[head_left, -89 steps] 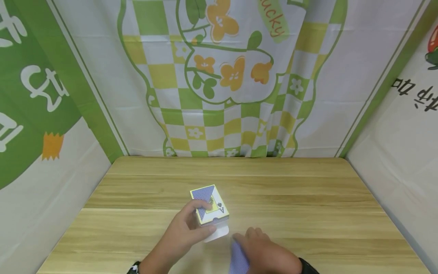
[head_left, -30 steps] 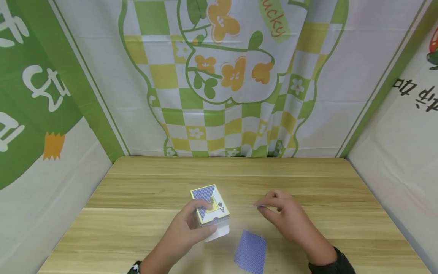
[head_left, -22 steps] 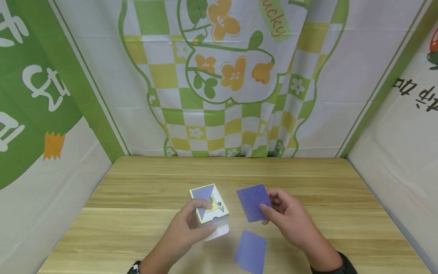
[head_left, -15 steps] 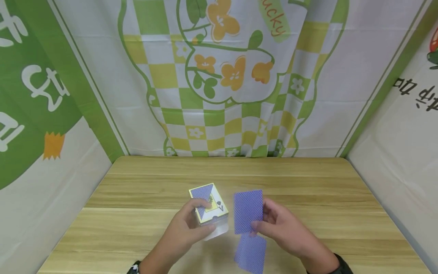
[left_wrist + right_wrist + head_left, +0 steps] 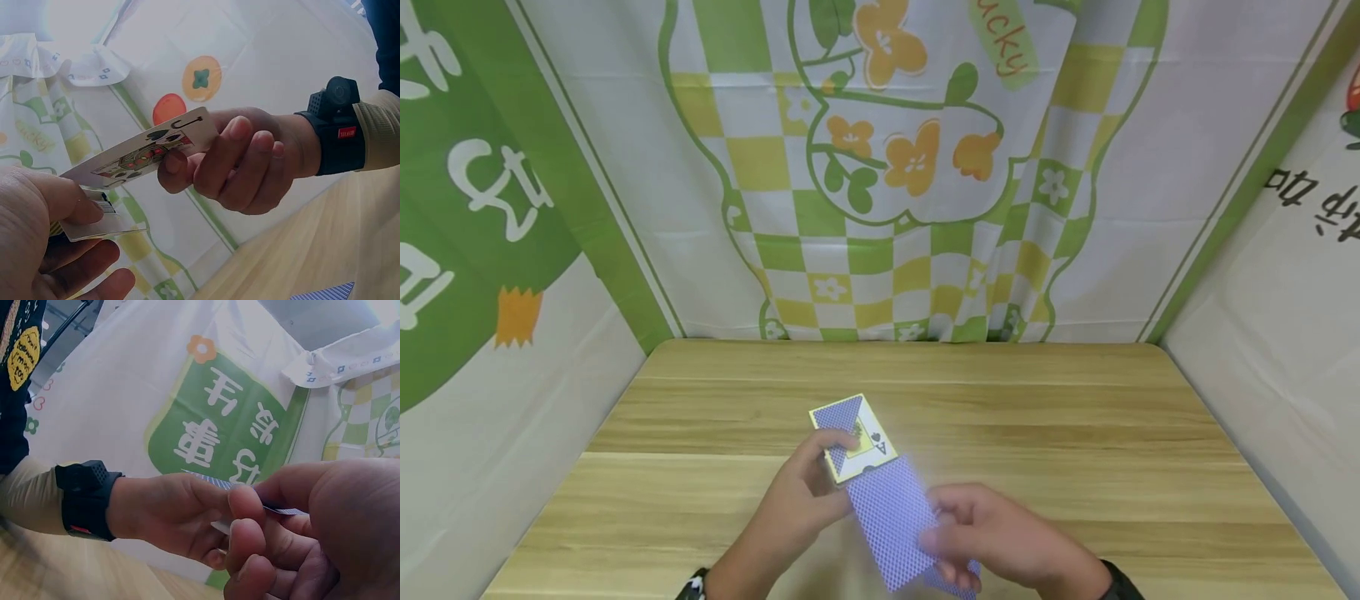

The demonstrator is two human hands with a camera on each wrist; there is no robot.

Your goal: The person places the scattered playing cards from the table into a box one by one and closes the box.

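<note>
My left hand (image 5: 801, 487) grips a playing-card box (image 5: 865, 446), blue-patterned and white with a yellow border and an ace of spades design. My right hand (image 5: 992, 533) pinches a blue-backed playing card (image 5: 887, 517) by its near end. The card's far end meets the box's open end, covering the flap in the head view. On its face, in the left wrist view, a black J and a court figure show on the jack (image 5: 147, 153). More blue-backed cards (image 5: 957, 587) lie on the table, partly hidden under my right hand.
The wood-grain table (image 5: 1075, 433) spreads round both hands. A printed curtain (image 5: 910, 275) hangs along its back edge, with fabric walls on the left and right. Both wrists wear black straps with a small camera (image 5: 337, 94).
My right hand first held a card edge-on at the right, then turned its back upward. It has since brought the card left and nearer, against the box's open end. The box has shifted slightly.
</note>
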